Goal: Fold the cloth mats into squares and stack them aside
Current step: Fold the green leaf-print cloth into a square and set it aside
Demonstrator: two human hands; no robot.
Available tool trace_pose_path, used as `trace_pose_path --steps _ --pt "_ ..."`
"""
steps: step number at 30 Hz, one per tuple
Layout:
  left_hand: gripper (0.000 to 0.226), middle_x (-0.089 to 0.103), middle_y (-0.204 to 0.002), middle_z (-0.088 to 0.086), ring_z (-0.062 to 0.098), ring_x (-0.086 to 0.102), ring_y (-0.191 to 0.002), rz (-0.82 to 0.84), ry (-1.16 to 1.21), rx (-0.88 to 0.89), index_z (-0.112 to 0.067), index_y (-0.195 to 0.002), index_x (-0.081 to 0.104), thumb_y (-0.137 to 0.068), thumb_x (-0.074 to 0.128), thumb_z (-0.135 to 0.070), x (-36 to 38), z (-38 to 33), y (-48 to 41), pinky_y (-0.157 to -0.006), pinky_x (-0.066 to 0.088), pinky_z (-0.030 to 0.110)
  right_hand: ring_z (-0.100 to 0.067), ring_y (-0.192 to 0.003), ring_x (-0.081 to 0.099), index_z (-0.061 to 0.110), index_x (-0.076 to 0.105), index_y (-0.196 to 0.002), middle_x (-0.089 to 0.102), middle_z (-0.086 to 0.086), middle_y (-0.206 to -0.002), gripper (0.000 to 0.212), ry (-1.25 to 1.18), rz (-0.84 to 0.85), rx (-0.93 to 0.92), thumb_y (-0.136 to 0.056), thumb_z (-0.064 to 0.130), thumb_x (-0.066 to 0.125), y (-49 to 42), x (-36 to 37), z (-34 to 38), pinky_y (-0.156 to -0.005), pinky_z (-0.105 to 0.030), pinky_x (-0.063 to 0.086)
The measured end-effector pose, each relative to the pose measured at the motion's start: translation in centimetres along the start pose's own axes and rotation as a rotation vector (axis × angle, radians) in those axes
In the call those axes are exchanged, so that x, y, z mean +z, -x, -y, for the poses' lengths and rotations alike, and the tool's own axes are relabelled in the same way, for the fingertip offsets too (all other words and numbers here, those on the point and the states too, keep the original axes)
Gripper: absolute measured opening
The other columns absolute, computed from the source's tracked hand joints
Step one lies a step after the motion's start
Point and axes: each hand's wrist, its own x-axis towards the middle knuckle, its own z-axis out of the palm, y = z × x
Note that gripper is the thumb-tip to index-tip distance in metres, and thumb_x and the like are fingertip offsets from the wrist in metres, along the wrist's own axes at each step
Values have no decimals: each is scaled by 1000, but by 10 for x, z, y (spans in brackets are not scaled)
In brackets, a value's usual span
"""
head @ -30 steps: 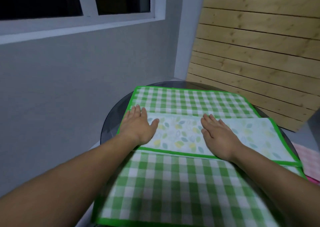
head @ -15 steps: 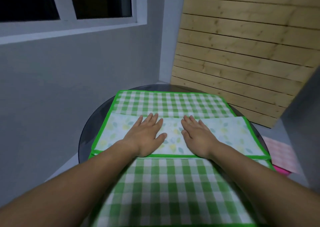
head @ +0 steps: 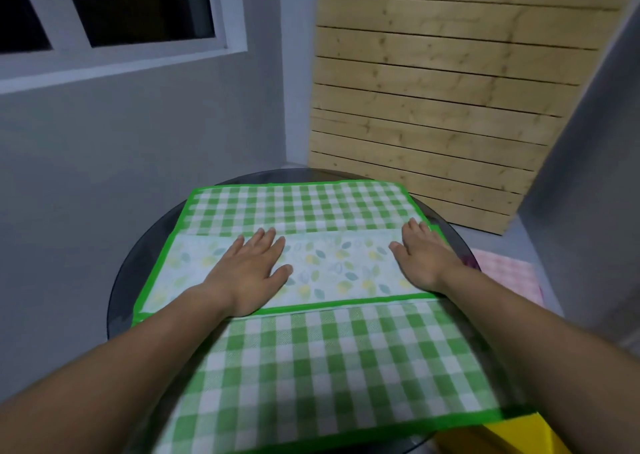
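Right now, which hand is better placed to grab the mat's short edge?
Probably right: the right hand lies at the right edge of the green mat; the left hand rests mid-strip.

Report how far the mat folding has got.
Done: one leaf-print flap lies turned over across the green checked mat. In hand: left hand and right hand press flat on that flap. Left: this mat is no square yet, the pink mat lies at the right, and no stack shows.
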Motion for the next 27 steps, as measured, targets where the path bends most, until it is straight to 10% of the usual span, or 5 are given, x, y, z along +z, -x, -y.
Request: trace_pose_path --steps 6,10,15,20,27 --pt "67 -2 -168 -2 14 -5 -154 36 46 -38 -25 -160 9 -103 25 -55 -11 -6 -1 -124 -3 37 -27 -149 17 10 37 -143 26 -10 -159 59 -103 -62 -58 -101 51 29 16 -14 18 -120 -43 15" --pt "60 45 -149 4 27 40 -137 -74 28 -86 -23 -149 37 -97 45 -51 -33 -13 -7 -113 31 42 -22 -143 30 20 44 -144 40 -1 -153 53 -147 -52 -201 -100 48 36 42 -24 61 -117 -41 23" --pt "33 66 -108 1 23 61 -99 -42 142 -164 -17 -114 66 -90 63 -39 -51 -20 -13 -85 53 37 -19 -99 49 19 60 -89 60 4 -95 44 -57 87 -313 -93 55 36 65 -18 82 -94 -45 44" --pt "40 44 -65 0 19 42 -59 9 390 -259 -15 -66 45 -85 76 -32 -63 -13 1 -55 33 28 -16 -103 51 23 62 -95 61 9 -99 46 -109 93 -308 -90 60 36 77 -28 83 -95 -41 45" --pt "52 67 -117 13 27 63 -94 33 636 -592 1 -119 63 -89 72 -40 -59 -9 35 -76 48 30 -9 -109 56 26 62 -123 62 8 -124 42 -208 131 -379 -96 53 46 100 -37 110 -99 -28 44"
